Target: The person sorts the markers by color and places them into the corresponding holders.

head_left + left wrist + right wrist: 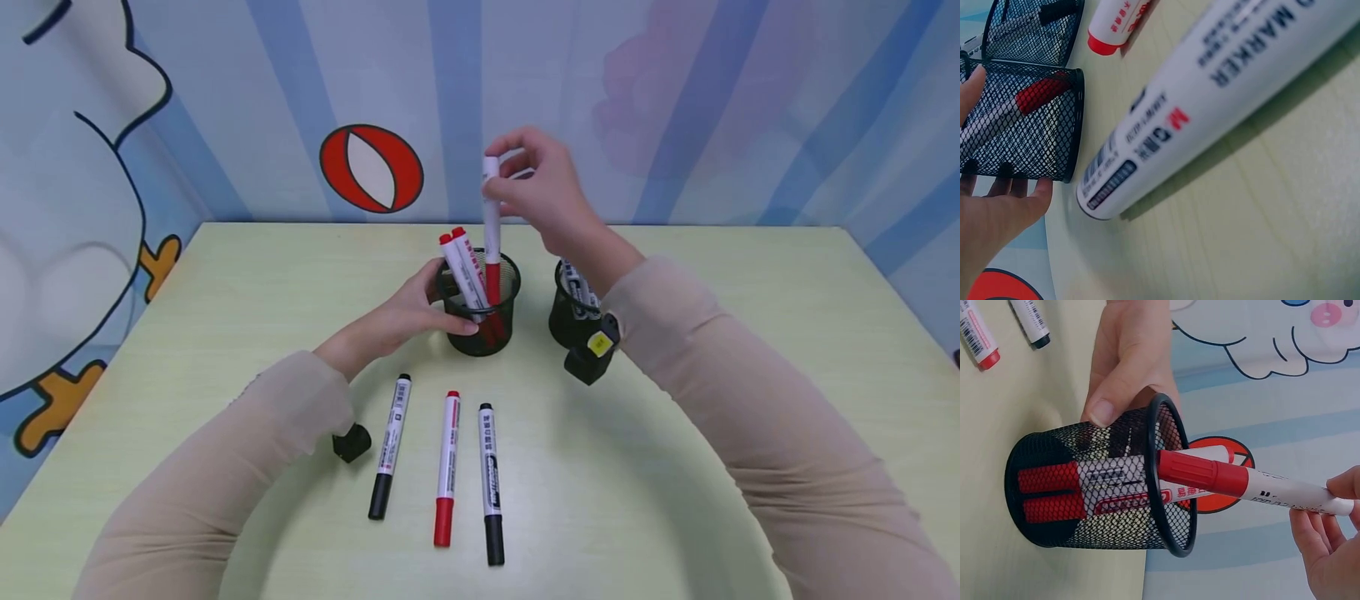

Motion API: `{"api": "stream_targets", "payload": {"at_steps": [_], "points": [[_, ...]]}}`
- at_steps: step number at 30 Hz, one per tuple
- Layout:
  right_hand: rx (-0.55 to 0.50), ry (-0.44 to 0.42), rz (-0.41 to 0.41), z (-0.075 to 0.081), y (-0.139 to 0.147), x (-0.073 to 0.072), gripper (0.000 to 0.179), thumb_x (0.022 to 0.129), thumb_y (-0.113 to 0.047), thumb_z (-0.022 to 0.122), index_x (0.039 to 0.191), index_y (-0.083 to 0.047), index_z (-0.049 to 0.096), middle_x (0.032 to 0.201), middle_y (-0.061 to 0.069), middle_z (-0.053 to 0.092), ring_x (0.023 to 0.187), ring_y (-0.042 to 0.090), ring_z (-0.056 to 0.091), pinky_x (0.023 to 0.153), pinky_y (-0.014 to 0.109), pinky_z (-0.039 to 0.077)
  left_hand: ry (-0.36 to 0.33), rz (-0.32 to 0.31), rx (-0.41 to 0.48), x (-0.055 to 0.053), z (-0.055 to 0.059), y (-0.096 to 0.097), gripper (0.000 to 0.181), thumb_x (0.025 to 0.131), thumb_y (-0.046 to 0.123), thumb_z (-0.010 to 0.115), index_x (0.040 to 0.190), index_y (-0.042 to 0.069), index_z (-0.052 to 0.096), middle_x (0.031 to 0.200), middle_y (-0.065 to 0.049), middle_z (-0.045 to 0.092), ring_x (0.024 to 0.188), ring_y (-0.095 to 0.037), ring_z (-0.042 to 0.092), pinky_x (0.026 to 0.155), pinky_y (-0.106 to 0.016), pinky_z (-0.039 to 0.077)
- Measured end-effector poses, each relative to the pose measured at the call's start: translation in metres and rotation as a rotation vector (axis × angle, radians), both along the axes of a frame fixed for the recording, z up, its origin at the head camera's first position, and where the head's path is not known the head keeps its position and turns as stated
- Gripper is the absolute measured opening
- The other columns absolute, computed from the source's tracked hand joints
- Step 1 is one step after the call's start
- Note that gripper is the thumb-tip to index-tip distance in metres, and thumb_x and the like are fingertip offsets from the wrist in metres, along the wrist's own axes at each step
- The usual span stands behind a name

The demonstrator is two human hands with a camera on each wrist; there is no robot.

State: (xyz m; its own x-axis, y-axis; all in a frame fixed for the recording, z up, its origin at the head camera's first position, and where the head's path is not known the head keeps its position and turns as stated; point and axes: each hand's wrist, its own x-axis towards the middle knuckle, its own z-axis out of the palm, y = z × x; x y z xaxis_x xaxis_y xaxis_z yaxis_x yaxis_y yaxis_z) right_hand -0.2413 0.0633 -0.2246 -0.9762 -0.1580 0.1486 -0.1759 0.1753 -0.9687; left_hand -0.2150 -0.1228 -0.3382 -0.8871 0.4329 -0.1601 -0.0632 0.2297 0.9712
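A black mesh pen cup (480,333) stands near the table's back, with two red markers (463,267) leaning in it, red caps down. My left hand (405,312) grips the cup's left side, thumb across the front. Above the rim, my right hand (543,187) pinches the upper end of another red marker (491,208); its red cap points down and has entered the cup's mouth. In the right wrist view this marker's cap (1204,474) lies at the rim, while the two others (1054,494) rest lower inside the mesh.
A second mesh cup (564,321) with black-and-white markers stands to the right, partly behind the right sleeve. On the table in front lie a black marker (392,442), a red marker (447,467) and another black marker (491,483). A patterned backdrop (525,75) rises behind the table.
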Motion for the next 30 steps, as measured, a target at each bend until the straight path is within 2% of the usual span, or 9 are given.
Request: {"api": "stream_targets", "payload": {"at_steps": [9, 16, 24, 30], "points": [[0.074, 0.1, 0.079, -0.018, -0.006, 0.003, 0.025, 0.086, -0.003, 0.06, 0.111, -0.005, 0.056, 0.095, 0.01, 0.05, 0.082, 0.025, 0.053, 0.07, 0.034, 0.055, 0.001, 0.004, -0.014, 0.001, -0.001, -0.001, 0.086, 0.077, 0.009, 0.074, 0.144, 0.02, 0.021, 0.142, -0.005, 0.034, 0.13, -0.025, 0.028, 0.106, -0.049, 0.028], [0.105, 0.139, 0.13, -0.029, -0.006, 0.005, 0.025, 0.085, -0.001, 0.061, 0.11, -0.005, 0.057, 0.096, 0.011, 0.051, 0.081, 0.027, 0.054, 0.071, 0.034, 0.053, -0.004, -0.002, -0.003, 0.0, -0.002, -0.002, 0.087, 0.077, 0.008, 0.074, 0.145, 0.02, 0.021, 0.144, -0.004, 0.032, 0.131, -0.025, 0.027, 0.107, -0.049, 0.026], [0.187, 0.129, 0.128, -0.043, -0.007, 0.006, 0.027, 0.085, -0.004, 0.063, 0.112, -0.005, 0.057, 0.099, 0.01, 0.053, 0.084, 0.025, 0.053, 0.072, 0.033, 0.05, -0.004, -0.008, 0.008, -0.001, -0.001, -0.001, 0.087, 0.077, 0.006, 0.074, 0.144, 0.019, 0.021, 0.143, -0.005, 0.032, 0.13, -0.026, 0.028, 0.107, -0.049, 0.025], [0.212, 0.116, 0.131, -0.05, -0.007, 0.008, 0.026, 0.085, -0.004, 0.063, 0.111, -0.008, 0.057, 0.1, 0.01, 0.054, 0.086, 0.025, 0.054, 0.073, 0.034, 0.051, -0.002, -0.004, 0.003, -0.002, -0.003, -0.002, 0.087, 0.077, 0.007, 0.074, 0.144, 0.019, 0.021, 0.143, -0.005, 0.032, 0.13, -0.026, 0.027, 0.107, -0.049, 0.025]]}}
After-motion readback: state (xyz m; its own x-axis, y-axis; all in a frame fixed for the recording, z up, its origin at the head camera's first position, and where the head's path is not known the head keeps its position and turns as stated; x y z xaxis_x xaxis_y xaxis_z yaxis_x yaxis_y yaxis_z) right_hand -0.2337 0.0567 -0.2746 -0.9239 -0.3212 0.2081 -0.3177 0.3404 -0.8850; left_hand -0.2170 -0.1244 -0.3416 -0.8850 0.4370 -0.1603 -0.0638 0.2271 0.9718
